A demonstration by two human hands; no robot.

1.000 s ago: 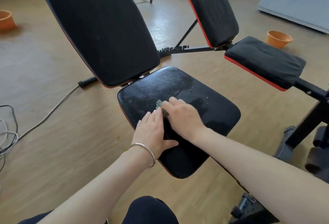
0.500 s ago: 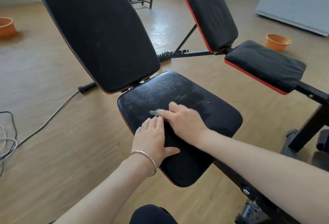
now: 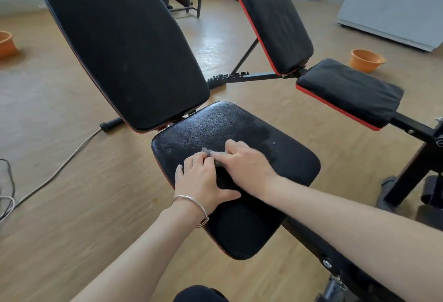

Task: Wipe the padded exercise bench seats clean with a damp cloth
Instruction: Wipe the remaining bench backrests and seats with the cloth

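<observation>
- While the near bench seat [image 3: 239,131] shows dull smears across its far half, short strokes could leave that part unwiped.
- Flat on the seat lies the left hand [image 3: 201,179], fingers straight; it may smudge the padding.
- Beside it, the right hand [image 3: 247,165] presses flat on the cloth [image 3: 208,152], mostly hidden beneath; so small a wad could slip free.
- Beyond them, pale specks [image 3: 274,143] may get missed.

The right hand [image 3: 247,165] has rubbed the small grey-green cloth [image 3: 208,151] slightly leftward over the black padded bench seat [image 3: 282,169]; the cloth's tip now touches the left hand's [image 3: 201,179] fingertips; the view has tilted upward.
</observation>
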